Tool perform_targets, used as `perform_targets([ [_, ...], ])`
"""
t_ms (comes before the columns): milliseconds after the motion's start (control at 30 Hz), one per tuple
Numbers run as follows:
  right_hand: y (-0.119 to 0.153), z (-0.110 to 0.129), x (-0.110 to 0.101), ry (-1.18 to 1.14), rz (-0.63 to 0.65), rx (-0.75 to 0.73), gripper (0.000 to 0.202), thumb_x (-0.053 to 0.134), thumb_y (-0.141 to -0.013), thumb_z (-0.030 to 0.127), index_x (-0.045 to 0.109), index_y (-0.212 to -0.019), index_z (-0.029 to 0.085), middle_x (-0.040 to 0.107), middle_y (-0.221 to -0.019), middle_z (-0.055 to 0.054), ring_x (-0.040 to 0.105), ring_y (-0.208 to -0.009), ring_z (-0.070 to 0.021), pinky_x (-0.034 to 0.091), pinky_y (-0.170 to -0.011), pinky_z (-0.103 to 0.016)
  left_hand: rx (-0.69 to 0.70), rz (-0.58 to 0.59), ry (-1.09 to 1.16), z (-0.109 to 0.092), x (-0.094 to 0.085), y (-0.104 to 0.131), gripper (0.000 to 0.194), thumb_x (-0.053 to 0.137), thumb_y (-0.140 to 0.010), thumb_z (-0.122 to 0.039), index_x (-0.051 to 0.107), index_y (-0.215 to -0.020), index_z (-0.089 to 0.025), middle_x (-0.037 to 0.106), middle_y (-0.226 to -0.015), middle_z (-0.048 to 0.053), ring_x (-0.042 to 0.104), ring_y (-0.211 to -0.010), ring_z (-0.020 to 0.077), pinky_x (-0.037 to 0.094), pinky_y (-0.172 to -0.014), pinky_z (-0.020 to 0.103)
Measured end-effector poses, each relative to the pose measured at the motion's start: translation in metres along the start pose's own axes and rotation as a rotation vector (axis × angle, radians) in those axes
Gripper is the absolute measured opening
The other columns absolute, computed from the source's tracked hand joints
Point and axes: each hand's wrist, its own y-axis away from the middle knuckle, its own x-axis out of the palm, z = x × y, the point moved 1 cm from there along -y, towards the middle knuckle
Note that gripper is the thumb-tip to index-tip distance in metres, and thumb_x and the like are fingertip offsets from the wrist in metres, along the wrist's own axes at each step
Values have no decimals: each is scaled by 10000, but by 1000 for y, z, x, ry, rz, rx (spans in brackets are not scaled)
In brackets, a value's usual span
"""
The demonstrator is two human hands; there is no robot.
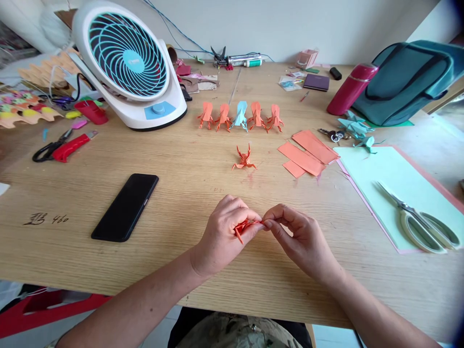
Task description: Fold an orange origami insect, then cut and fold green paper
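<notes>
The wooden tabletop [195, 193] is the largest surface and carries the surrounding items. The white fan [126, 63] stands at the far left; the teal bag [406, 82] is at the far right. The pale green sheet [384, 169] lies at the right, with the scissors [420, 217] on it. The black phone [125, 208] lies flat, left of the hands.

Left hand [226, 234]: fingers curled, closed around the folded orange paper piece [242, 228], thumb on the near side. Right hand [300, 237]: thumb and index finger pinched together at the right end of the piece, remaining fingers bent. The two sets of fingertips meet.

Orientation of the piece: the visible long axis runs roughly left to right, with the right end slightly farther from the person. The narrow right end points toward the right hand. At the left end, one folded point projects toward the near edge of the tabletop. The fingers hide part of the piece.

Location of the piece: mostly within the left hand, its narrow end between the two hands, above the near part of the tabletop. The orange paper strips [302, 158] lie beyond the right hand. The single orange paper figure [244, 158] stands beyond both hands, nearer to them than the row of paper figures [241, 116].
</notes>
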Motion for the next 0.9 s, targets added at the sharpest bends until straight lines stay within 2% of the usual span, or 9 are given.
perform_targets([
  [133,1,0,0,3,-7,23,195,592,-961,331,636,-820,203,668,-777,-15,617,-736,-150,473,-707,-269,68,9,-76,0,0,1,120,651,-913,-184,660,-793,-190,610,-714,3,513,-729,150,467,-841,345],
  [267,0,-4,2,-96,14,122,273,607,-942,427,636,-804,194,656,-738,-23,615,-701,-158,477,-649,-266,141,19,-176,-1,0,1,95,641,-914,-176,663,-825,-202,608,-716,0,519,-732,155,469,-881,374],
  [400,-2,-6,3,-163,15,175,328,646,-904,497,638,-792,188,649,-721,-24,615,-683,-158,475,-624,-263,156,15,-203,-1,0,1,105,640,-910,-171,657,-811,-203,597,-707,-2,517,-728,155,470,-884,375],
  [667,-2,-8,1,-226,12,142,304,604,-942,470,650,-838,187,649,-754,-30,616,-719,-161,483,-660,-271,130,-4,-207,-2,0,-2,151,629,-910,-191,634,-760,-205,597,-677,-7,501,-701,152,479,-838,358],
  [900,0,-5,-1,-216,32,74,231,594,-965,404,653,-867,203,640,-778,-22,604,-739,-155,480,-687,-271,124,13,-193,-3,-3,-3,155,604,-923,-191,606,-769,-206,612,-701,-4,509,-711,151,468,-869,367],
])
